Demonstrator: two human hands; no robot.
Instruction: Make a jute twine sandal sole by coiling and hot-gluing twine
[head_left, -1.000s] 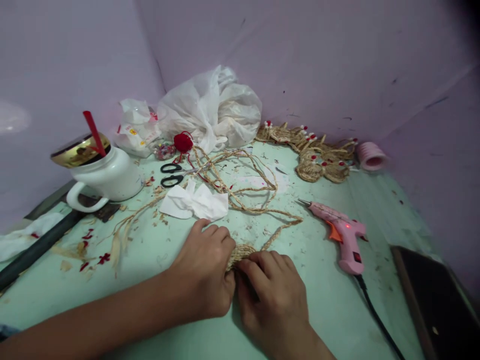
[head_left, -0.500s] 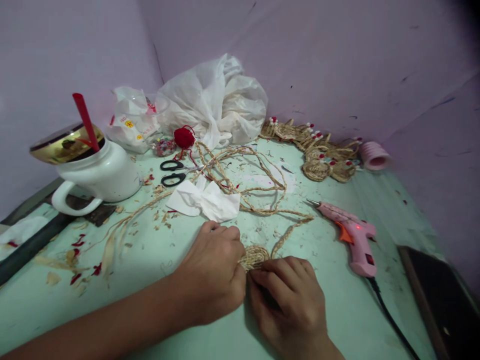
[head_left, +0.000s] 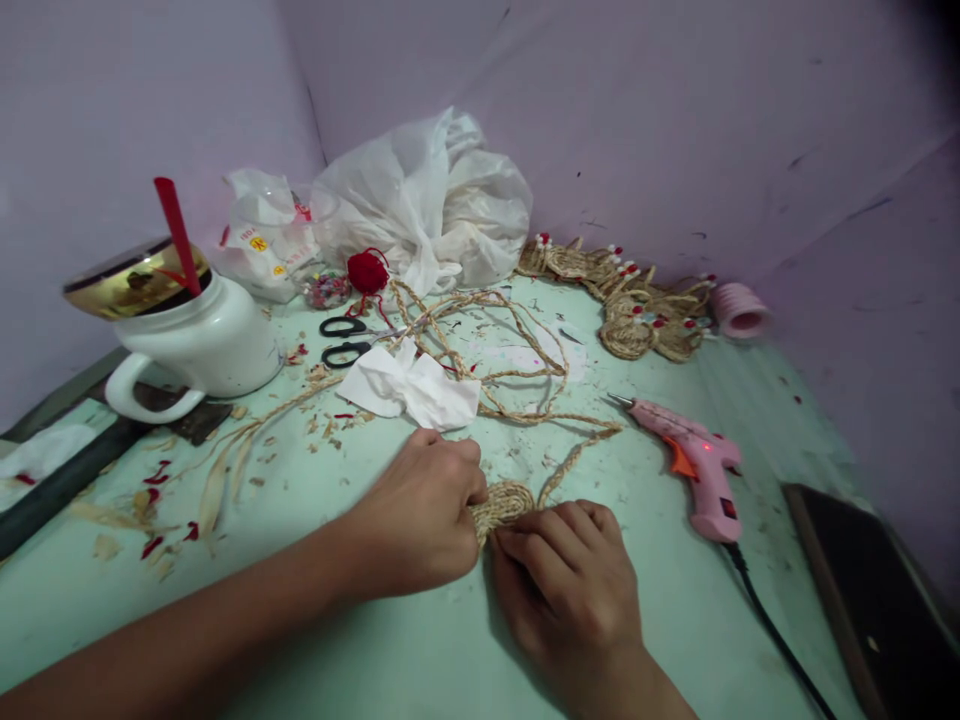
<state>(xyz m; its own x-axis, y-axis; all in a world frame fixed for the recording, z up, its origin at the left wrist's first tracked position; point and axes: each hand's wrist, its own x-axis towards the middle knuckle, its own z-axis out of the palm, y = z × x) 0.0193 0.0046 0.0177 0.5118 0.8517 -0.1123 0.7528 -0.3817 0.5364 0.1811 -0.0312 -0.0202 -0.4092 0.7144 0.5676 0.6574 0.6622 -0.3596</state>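
A small coil of braided straw cord [head_left: 506, 503] lies near the front of the table, pinched between my two hands. My left hand [head_left: 431, 510] is closed on its left side, fingertips hidden behind the knuckles. On the coil's lower right edge, my right hand [head_left: 574, 575] presses with thumb and fingers together. From the coil the loose braided cord [head_left: 566, 470] runs up right, then back in loops across the table. A crumpled white tissue [head_left: 412, 388] sits just beyond my left hand. The pink glue gun [head_left: 697, 460], its red light lit, lies to the right.
Black-handled scissors [head_left: 345, 340] and a red yarn ball [head_left: 367, 270] are behind the tissue. A white mug [head_left: 217, 345] and a hammer [head_left: 82, 480] stand left. Finished straw pieces [head_left: 637, 320], a pink spool [head_left: 739, 310] and a plastic bag [head_left: 427, 205] line the back. A dark phone-like slab [head_left: 870, 590] lies right.
My left hand has shifted slightly up and left, and more of the coil shows between my hands. My right hand keeps its pinch on the coil. The whole view has shifted slightly.
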